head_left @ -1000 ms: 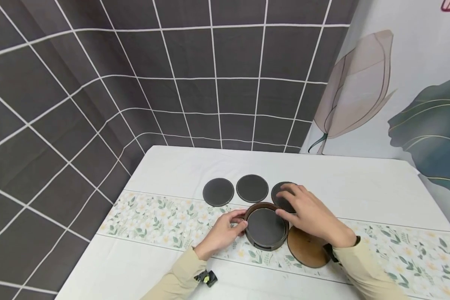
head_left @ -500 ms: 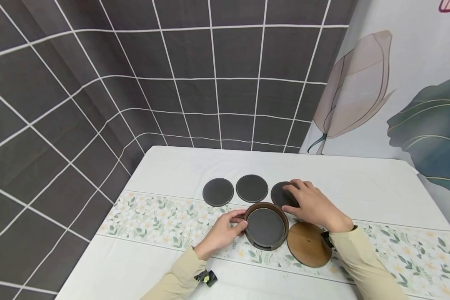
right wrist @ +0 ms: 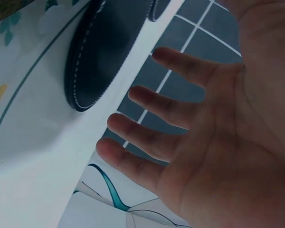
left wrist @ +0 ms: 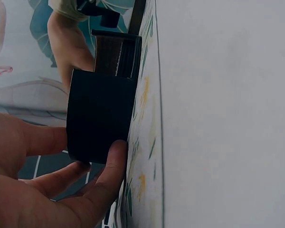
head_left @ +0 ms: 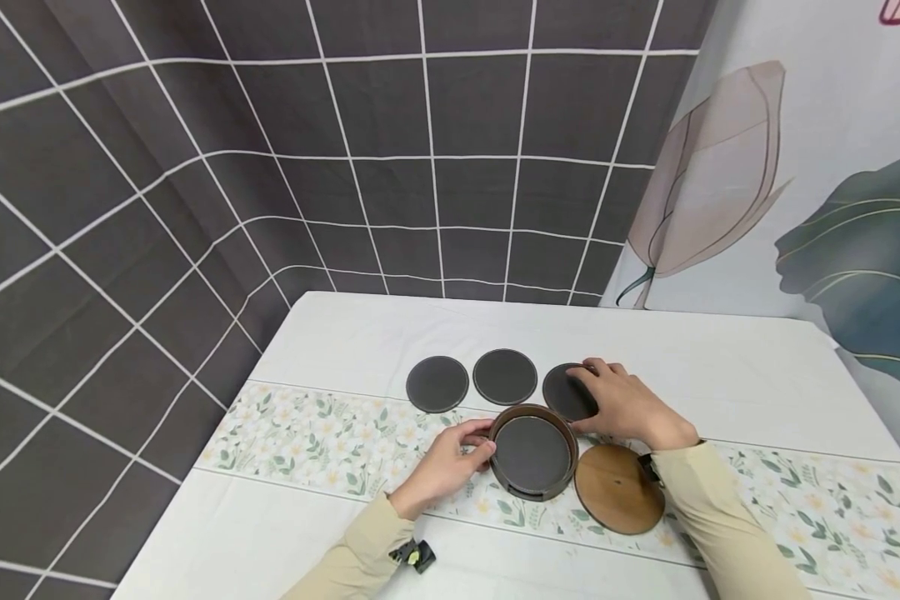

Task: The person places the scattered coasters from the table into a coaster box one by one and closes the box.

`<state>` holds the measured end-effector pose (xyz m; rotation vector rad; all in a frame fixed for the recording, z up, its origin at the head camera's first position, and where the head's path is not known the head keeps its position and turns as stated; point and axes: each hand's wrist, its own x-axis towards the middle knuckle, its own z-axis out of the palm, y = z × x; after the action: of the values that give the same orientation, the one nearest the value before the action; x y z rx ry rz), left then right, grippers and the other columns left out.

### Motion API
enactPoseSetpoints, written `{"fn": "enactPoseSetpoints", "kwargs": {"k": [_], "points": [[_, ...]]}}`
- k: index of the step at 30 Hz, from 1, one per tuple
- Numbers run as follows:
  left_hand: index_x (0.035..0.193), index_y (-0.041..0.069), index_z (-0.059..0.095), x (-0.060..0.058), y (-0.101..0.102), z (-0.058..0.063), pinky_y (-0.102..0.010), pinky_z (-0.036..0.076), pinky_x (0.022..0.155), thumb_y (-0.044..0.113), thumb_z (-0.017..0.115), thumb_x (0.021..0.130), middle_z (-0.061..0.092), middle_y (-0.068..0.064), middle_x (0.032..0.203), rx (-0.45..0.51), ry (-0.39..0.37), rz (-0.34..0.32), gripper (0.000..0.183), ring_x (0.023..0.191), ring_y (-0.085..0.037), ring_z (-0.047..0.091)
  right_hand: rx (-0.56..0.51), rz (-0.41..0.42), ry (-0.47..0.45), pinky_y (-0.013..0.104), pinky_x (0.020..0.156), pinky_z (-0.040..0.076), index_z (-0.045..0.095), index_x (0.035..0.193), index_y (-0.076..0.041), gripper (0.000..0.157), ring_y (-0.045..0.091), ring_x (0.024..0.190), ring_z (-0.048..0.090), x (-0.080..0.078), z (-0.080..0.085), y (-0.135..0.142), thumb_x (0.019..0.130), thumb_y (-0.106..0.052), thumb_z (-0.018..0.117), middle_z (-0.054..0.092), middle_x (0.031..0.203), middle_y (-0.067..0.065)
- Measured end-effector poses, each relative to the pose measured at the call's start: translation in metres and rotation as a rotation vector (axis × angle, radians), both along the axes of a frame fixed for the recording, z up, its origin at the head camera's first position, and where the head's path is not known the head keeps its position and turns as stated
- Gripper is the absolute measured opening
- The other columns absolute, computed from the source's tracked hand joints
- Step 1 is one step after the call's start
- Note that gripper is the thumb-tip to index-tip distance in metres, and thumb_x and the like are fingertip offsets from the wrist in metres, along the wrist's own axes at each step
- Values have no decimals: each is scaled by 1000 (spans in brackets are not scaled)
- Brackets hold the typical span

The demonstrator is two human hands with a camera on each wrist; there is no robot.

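Observation:
A dark round coaster holder (head_left: 525,493), brown inside, stands on the table with a black coaster (head_left: 531,454) lying in it. My left hand (head_left: 450,467) steadies the holder from its left side. In the left wrist view, thumb and fingers (left wrist: 115,161) are spread round its outer wall. My right hand (head_left: 626,407) is over the rightmost loose coaster (head_left: 566,392), its fingers bent down at the right edge. The right wrist view shows those fingers (right wrist: 147,104) spread beside the white-stitched coaster (right wrist: 104,52), which lies flat.
Two more black coasters, one at the left (head_left: 437,385) and one in the middle (head_left: 505,377), lie in a row behind the holder. A brown round disc (head_left: 619,490) lies right of it, below my right wrist. A dark gridded curtain (head_left: 465,192) hangs behind the table.
My right hand has moved slightly right and away from me, to the rightmost coaster's edge, uncovering more of the brown disc. My left hand and the holder have stayed in place.

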<state>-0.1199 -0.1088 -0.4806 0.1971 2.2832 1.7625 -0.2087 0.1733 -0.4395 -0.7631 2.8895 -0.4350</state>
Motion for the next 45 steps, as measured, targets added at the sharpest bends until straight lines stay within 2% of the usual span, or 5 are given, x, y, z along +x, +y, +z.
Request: {"fn": "enactPoseSetpoints", "kwargs": {"k": [14,22,31,41,45], "points": [[138,0,60,0,0,-1,-30,63,76,9,63,101,69,-16,110,-22,5,-5,39,93,-27,70,64,-25,-57,66,95,49,57,140,-1,78,54,127,48,-4,-11,-1,81,-45,83,46,144,34],[138,1,61,-1,0,-1,-32,63,74,9,64,101,70,-15,106,-38,13,-1,38,85,-27,71,66,-34,-81,66,94,50,58,138,-3,75,54,126,48,-8,-11,-2,81,-45,84,45,144,37],[137,1,62,-1,0,-2,-32,63,75,9,64,100,70,-15,106,-35,21,-3,37,87,-26,71,88,-49,-51,64,91,51,60,135,-4,72,49,118,54,-9,-13,-4,82,-47,83,52,136,33],[137,-3,60,-1,0,-2,-31,63,76,7,62,100,70,-18,106,-11,13,-9,38,88,-25,71,108,-85,-35,61,84,53,60,132,0,78,44,105,56,-8,-15,-2,77,-51,83,56,122,29],[137,-3,60,-1,1,-1,-30,63,76,7,62,100,70,-18,106,-10,8,-6,38,88,-25,71,94,-106,-36,59,80,55,58,135,0,82,45,104,56,-7,-14,0,76,-52,83,55,124,31]]}}
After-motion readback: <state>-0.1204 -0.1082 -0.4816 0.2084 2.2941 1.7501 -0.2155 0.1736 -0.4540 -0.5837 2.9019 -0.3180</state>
